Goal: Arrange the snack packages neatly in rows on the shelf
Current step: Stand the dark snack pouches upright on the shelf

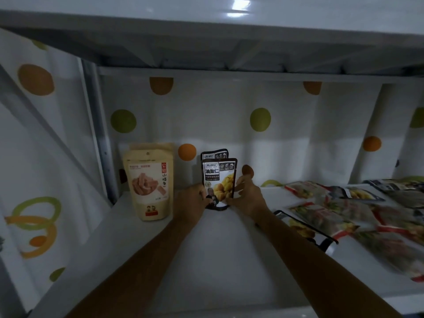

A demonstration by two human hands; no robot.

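On the shelf (218,260), hands (191,199) (249,196) holding dark pouch (221,180) upright, tan pouch (148,182) beside.

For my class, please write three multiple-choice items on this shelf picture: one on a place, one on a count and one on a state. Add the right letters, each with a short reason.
1. Where does the beige pouch stand?
A. left of the front dark pouch
B. right of it
C. on top of it

2. How many dark pouches stand upright?
A. one
B. two
C. four

3. The front dark pouch is
A. lying flat, untouched
B. held upright by both hands
C. hanging from a hook

Answers:
1 A: the beige pouch is on the left side of the view.
2 B: a rear dark pouch shows behind the front one.
3 B: the left hand and right hand grip its sides.
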